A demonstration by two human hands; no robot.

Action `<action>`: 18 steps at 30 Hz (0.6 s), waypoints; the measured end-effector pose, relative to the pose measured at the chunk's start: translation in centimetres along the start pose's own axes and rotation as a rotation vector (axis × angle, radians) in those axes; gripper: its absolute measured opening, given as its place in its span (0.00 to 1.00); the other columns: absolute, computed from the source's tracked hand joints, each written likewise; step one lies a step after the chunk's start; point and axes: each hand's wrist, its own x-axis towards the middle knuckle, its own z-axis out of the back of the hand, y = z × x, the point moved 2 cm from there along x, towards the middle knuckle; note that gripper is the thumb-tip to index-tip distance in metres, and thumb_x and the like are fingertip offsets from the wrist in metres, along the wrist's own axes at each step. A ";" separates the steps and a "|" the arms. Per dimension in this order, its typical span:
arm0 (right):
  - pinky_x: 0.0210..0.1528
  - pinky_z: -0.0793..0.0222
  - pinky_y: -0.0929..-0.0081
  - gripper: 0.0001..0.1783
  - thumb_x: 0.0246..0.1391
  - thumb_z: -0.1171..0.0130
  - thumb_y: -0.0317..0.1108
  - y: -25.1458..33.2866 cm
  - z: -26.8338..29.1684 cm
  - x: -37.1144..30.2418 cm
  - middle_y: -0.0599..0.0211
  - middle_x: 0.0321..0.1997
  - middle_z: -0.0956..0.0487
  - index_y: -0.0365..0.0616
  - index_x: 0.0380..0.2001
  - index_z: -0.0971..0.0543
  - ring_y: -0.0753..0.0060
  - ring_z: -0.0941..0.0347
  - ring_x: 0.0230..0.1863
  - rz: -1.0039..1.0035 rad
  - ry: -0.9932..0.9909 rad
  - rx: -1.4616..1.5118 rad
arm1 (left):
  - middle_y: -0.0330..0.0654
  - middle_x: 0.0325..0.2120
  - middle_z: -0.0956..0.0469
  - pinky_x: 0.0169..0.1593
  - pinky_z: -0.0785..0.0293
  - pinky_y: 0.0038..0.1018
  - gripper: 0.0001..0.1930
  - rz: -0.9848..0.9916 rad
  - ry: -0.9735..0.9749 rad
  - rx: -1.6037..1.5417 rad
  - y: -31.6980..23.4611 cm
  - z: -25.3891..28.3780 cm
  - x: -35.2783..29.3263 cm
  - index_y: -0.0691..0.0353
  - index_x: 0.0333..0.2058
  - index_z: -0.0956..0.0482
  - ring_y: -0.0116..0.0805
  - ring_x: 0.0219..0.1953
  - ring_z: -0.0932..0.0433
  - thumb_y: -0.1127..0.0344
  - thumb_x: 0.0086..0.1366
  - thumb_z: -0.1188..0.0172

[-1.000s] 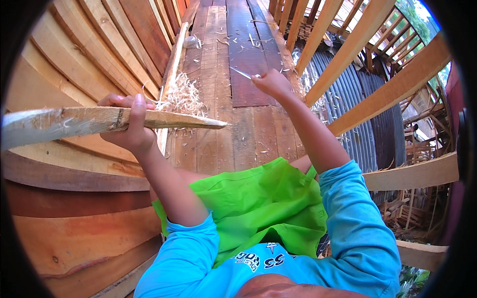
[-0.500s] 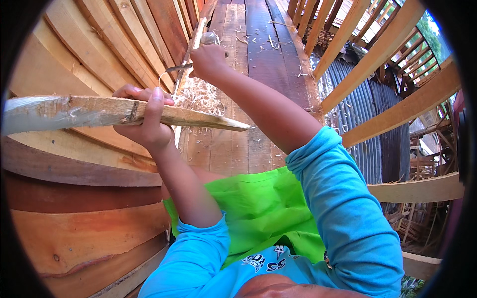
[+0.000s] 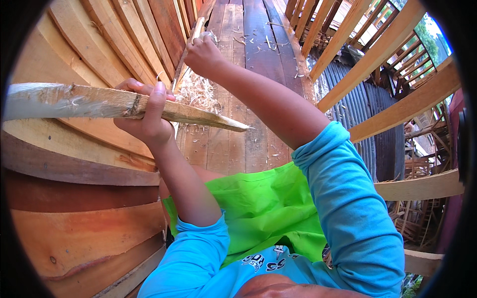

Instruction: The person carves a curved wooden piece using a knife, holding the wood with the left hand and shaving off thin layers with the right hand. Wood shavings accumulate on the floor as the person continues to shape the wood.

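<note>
My left hand [image 3: 149, 107] is wrapped round a long pale piece of wood [image 3: 198, 116], its thumb on the near face and its fingers behind. The wood lies crosswise, narrowing to a splintered tip on the right. Farther off, my right hand [image 3: 203, 55] is a closed fist. The knife in it is hidden behind the hand now; its blade shows half a second ago. Beyond my left hand a narrow wooden strip [image 3: 198, 27] runs along the wall side. Curly wood shavings [image 3: 201, 94] lie heaped between my hands, and a thin curl stands by my left fingers.
A plank wall [image 3: 94, 42] rises close on my left. Wooden slats [image 3: 372, 54] form a railing on the right, with corrugated metal sheets [image 3: 348, 99] beyond it. Shavings are scattered over the plank floor [image 3: 226, 149]. Green cloth [image 3: 263, 203] covers my lap.
My right fist has moved slightly left, and the knife blade has gone out of sight. The left end of the held wood has risen a little.
</note>
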 end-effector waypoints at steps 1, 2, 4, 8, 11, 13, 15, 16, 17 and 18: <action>0.46 0.33 0.64 0.07 0.51 0.42 0.33 -0.1 0.3 -0.1 0.66 0.41 0.22 0.51 0.33 0.17 0.64 0.26 0.46 -0.014 -0.022 0.037 | 0.37 0.14 0.32 0.23 0.27 0.27 0.14 0.000 0.000 0.006 0.0 0.1 0.0 0.64 0.34 0.34 0.28 0.13 0.30 0.80 0.49 0.41; 0.45 0.32 0.63 0.07 0.51 0.43 0.32 -0.6 0.3 -0.2 0.65 0.40 0.22 0.50 0.33 0.17 0.63 0.25 0.45 -0.033 -0.042 0.072 | 0.37 0.14 0.32 0.23 0.27 0.27 0.14 0.000 0.004 0.009 0.0 0.0 0.0 0.64 0.34 0.34 0.28 0.13 0.30 0.80 0.49 0.41; 0.42 0.30 0.62 0.07 0.52 0.44 0.31 -1.5 0.0 -1.0 0.62 0.39 0.21 0.47 0.32 0.18 0.60 0.23 0.42 -0.100 -0.040 0.223 | 0.37 0.14 0.32 0.23 0.27 0.27 0.14 0.003 0.016 0.012 0.0 -0.4 -0.1 0.65 0.34 0.34 0.28 0.13 0.30 0.81 0.49 0.42; 0.38 0.28 0.58 0.09 0.54 0.47 0.32 -2.9 -0.3 -4.6 0.52 0.34 0.21 0.39 0.30 0.21 0.52 0.22 0.35 -0.334 0.079 0.675 | 0.38 0.15 0.32 0.23 0.27 0.26 0.14 -0.022 0.015 0.024 0.3 -0.4 -0.2 0.64 0.34 0.34 0.28 0.14 0.29 0.82 0.49 0.42; 0.39 0.29 0.55 0.13 0.55 0.48 0.35 -2.6 -1.4 -9.5 0.45 0.30 0.22 0.34 0.30 0.23 0.47 0.23 0.33 -0.570 0.218 0.936 | 0.39 0.16 0.31 0.22 0.27 0.26 0.14 -0.052 0.017 0.032 0.9 -0.2 -0.2 0.64 0.34 0.34 0.29 0.15 0.29 0.82 0.49 0.42; 0.36 0.30 0.57 0.13 0.54 0.47 0.36 -2.3 -4.8 -13.8 0.47 0.28 0.22 0.34 0.29 0.24 0.50 0.24 0.31 -0.661 0.220 1.031 | 0.40 0.16 0.30 0.22 0.27 0.26 0.14 -0.045 0.033 0.019 0.9 -0.9 -0.5 0.64 0.34 0.34 0.29 0.16 0.29 0.83 0.49 0.42; 0.38 0.31 0.55 0.13 0.51 0.46 0.34 -0.6 -4.0 -17.9 0.42 0.30 0.22 0.30 0.28 0.23 0.46 0.23 0.34 -0.803 0.047 1.189 | 0.40 0.17 0.29 0.23 0.27 0.26 0.14 -0.046 0.028 0.016 1.0 -0.3 -0.5 0.63 0.34 0.34 0.29 0.16 0.29 0.83 0.49 0.43; 0.40 0.31 0.56 0.15 0.53 0.47 0.35 -0.2 -4.0 -19.9 0.43 0.30 0.22 0.31 0.32 0.24 0.48 0.23 0.35 -0.856 0.084 1.211 | 0.41 0.17 0.29 0.23 0.27 0.26 0.14 -0.042 0.023 0.003 1.3 -0.5 -0.6 0.63 0.34 0.34 0.28 0.16 0.28 0.83 0.50 0.43; 0.41 0.32 0.57 0.16 0.54 0.47 0.37 0.1 -4.4 -21.7 0.45 0.30 0.22 0.31 0.37 0.25 0.50 0.23 0.35 -0.910 0.121 1.232 | 0.41 0.17 0.29 0.23 0.27 0.26 0.14 -0.036 0.019 -0.011 1.5 -1.0 -0.8 0.63 0.34 0.34 0.28 0.16 0.28 0.83 0.50 0.43; 0.34 0.33 0.60 0.16 0.55 0.47 0.38 0.6 -5.6 -23.2 0.51 0.29 0.23 0.33 0.37 0.25 0.56 0.25 0.31 -0.952 0.181 1.279 | 0.41 0.17 0.29 0.23 0.26 0.25 0.14 -0.054 0.026 -0.005 1.6 -1.5 -1.1 0.63 0.34 0.34 0.29 0.16 0.28 0.83 0.51 0.43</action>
